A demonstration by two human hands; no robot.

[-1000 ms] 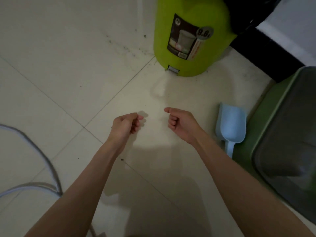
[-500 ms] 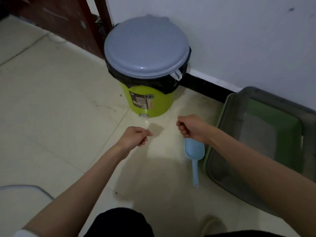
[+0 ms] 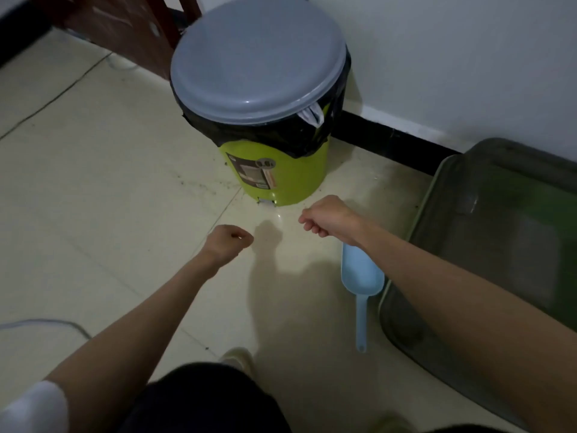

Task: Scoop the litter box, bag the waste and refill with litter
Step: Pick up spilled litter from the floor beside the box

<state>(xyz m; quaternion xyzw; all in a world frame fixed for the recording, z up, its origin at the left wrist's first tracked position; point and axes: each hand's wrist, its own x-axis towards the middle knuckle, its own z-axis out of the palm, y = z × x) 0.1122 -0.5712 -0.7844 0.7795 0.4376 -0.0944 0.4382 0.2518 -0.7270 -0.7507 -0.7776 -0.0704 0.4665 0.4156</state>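
Nearest, on glossy cream floor tiles (image 3: 93,214), the smooth pale-blue plastic scoop (image 3: 361,278) lies flat, its thin handle toward the person and its rounded bowl pointing away, just beside the grey-rimmed green litter box (image 3: 487,245). Above the floor, the left hand (image 3: 229,240) and right hand (image 3: 327,218) are curled into empty fists. Beyond stands a round lime-green bin (image 3: 281,179) with black liner and closed grey lid (image 3: 256,57).

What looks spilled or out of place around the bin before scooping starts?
Dark specks are scattered over the cream floor tiles left of the lime-green pedal bin with the grey lid. The pale blue plastic scoop lies on the floor beside the grey-green litter tray.
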